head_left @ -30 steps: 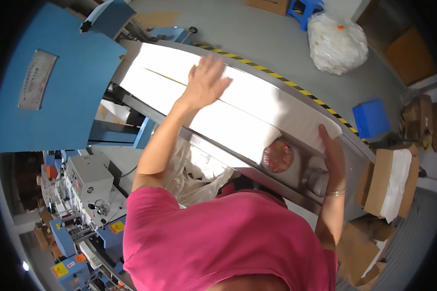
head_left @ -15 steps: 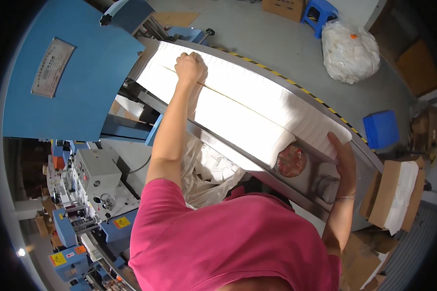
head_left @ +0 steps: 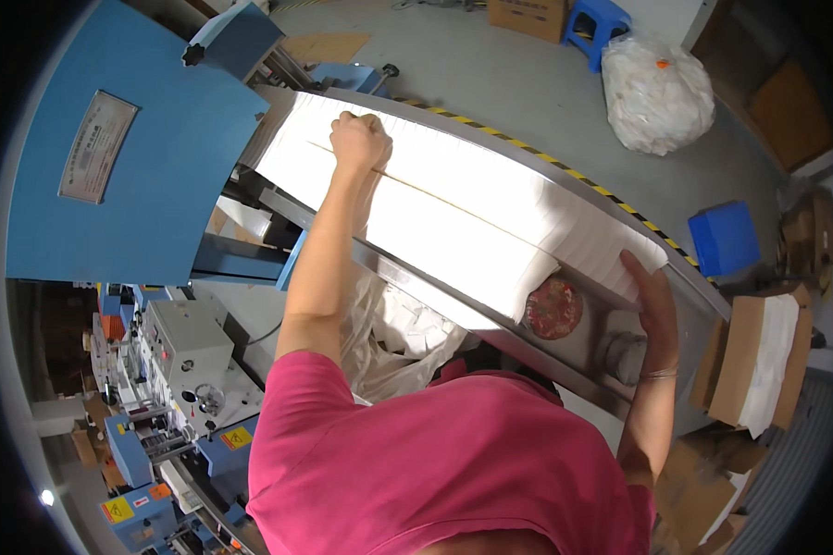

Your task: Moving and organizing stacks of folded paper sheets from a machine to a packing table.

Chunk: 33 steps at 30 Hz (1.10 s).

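Two long rows of white folded paper sheets (head_left: 453, 176) stand packed on edge in a sloping metal trough (head_left: 491, 335), with a thin dark seam between them. My left hand (head_left: 359, 141) is closed in a fist on top of the rows near their upper left end. Whatever its fingers hold, if anything, is hidden. At the lower right end of the far row, my right hand (head_left: 653, 294) rests against the last sheets, a digit stretched along them and the others partly hidden. A round red patterned object (head_left: 554, 308) sits in the trough against the near row's end.
A blue machine (head_left: 139, 157) stands at the trough's left end. Below the trough hangs a clear plastic bag (head_left: 389, 328) with white scraps. Black-and-yellow tape (head_left: 565, 171) runs along the far edge. An open carton (head_left: 754, 361) is at right; a blue stool (head_left: 594, 28) stands beyond.
The view has shifted slightly. My left fist stays at about the same place on the paper, and my right hand keeps its place at the row's end.
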### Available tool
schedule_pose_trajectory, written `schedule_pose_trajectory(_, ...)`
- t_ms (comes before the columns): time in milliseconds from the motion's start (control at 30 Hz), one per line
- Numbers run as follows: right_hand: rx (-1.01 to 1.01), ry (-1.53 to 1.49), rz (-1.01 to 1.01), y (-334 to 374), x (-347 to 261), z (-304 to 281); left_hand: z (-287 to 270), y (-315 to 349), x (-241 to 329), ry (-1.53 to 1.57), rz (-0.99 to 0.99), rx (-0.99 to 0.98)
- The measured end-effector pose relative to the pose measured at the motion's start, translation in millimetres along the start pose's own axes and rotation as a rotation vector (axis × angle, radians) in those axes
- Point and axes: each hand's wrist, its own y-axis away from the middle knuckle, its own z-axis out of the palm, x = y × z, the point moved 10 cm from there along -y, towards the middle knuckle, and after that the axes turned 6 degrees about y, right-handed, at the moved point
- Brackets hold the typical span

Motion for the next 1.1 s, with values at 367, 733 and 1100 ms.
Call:
schedule_pose_trajectory(367, 0.017, 0.038, 0.021, 3.4, -1.2, -1.5, 9.2, -10.6, -10.8, 0.069, -0.086, -0.099)
schedule_pose_trajectory(733, 0.092, -0.054, 0.106, 7.5, 15.3, -15.3, 8.9, 20.3, 21.5, 0.007, 0.047, -0.064)
schedule_pose_trajectory(1100, 0.093, -0.054, 0.127, 8.5, 15.1, -18.0, 5.2, 10.0, 8.4, 0.139, 0.011, -0.176)
